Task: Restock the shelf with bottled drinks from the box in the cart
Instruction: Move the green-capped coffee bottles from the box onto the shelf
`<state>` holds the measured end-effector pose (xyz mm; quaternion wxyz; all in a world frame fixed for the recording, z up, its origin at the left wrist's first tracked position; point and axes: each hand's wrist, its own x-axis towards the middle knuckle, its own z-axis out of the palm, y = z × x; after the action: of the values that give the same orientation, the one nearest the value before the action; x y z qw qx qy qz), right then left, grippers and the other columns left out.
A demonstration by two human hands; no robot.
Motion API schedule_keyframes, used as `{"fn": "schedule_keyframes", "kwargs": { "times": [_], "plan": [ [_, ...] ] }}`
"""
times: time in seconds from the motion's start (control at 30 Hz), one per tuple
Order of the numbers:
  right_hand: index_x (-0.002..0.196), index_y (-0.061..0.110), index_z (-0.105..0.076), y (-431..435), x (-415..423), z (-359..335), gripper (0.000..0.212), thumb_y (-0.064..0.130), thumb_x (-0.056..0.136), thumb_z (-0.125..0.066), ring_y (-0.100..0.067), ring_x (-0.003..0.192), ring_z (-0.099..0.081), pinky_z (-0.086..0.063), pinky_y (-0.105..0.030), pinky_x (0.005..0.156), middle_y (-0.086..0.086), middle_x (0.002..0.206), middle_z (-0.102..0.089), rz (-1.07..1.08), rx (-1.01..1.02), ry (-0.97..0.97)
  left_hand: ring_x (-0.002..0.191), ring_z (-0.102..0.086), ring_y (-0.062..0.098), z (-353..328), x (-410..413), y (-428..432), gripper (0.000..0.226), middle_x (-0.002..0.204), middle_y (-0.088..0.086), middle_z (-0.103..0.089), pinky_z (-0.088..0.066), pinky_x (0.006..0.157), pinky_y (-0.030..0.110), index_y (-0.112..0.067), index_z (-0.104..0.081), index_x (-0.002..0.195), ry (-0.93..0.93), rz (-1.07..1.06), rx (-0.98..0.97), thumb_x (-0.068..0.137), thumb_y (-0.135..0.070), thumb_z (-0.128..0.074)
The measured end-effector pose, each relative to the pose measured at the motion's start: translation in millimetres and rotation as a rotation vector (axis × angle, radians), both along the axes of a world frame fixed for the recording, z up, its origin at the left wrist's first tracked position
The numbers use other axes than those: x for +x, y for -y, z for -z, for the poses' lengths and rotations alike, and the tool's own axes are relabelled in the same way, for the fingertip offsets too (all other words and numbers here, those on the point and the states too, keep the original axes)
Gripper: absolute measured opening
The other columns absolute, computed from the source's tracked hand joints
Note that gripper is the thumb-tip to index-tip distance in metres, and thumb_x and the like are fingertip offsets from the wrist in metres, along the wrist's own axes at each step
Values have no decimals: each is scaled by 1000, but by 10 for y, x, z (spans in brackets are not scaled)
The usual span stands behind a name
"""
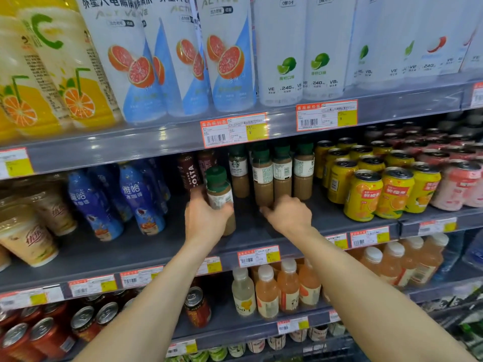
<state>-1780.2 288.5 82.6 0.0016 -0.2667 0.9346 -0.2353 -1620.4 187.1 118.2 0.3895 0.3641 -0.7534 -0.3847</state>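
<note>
The left hand [206, 218] is clamped around a coffee bottle [219, 197], holding it upright over the bare front of the shelf [146, 246], likely to seat it ahead of the standing row of coffee bottles [282, 173]. The right hand [287, 212], fingers curled, touches the base of that row, probably steadying it; its grip is hidden. The bottle is tan with a green cap.
</note>
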Motion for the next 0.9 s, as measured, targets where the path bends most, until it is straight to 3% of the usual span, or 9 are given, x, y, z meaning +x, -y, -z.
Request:
{"fn": "schedule_keyframes", "kwargs": {
  "times": [0.17,0.37,0.57,0.8,0.9],
  "plan": [
    [91,23,-65,-254,123,269,34,56,90,-56,-26,103,-57,-42,-32,71,-2,100,-63,-162,-46,-120,103,-66,20,47,-498,194,50,111,-3,-69,-52,87,31,-25,-55,120,10,56,9,76,-24,-80],
    [96,24,-61,-249,89,406,27,48,93,-50,-21,106,-50,-43,-33,76,0,105,-59,-198,-87,-177,111,-62,18,209,-810,255,51,121,-2,-66,-42,85,22,-22,-54,126,27,87,58,81,-24,-79],
    [97,23,-61,-232,73,453,29,49,92,-48,-22,104,-50,-45,-34,75,0,105,-59,-209,-91,-228,121,-58,26,552,-793,315,63,131,5,-62,-44,93,28,-19,-47,135,234,108,60,80,-23,-79],
    [98,22,-61,-236,76,453,32,50,91,-47,-22,103,-51,-48,-35,76,0,104,-60,-218,-99,-239,118,-60,26,597,-928,444,60,128,4,-63,-50,98,39,-19,-50,129,260,67,17,79,-33,-80],
    [98,21,-60,-229,76,452,32,49,91,-47,-23,104,-50,-48,-36,78,-1,105,-59,-217,-94,-227,113,-61,27,601,-1005,451,56,125,4,-63,-52,92,41,-20,-49,120,281,36,-6,77,-39,-81]
  ]
}}
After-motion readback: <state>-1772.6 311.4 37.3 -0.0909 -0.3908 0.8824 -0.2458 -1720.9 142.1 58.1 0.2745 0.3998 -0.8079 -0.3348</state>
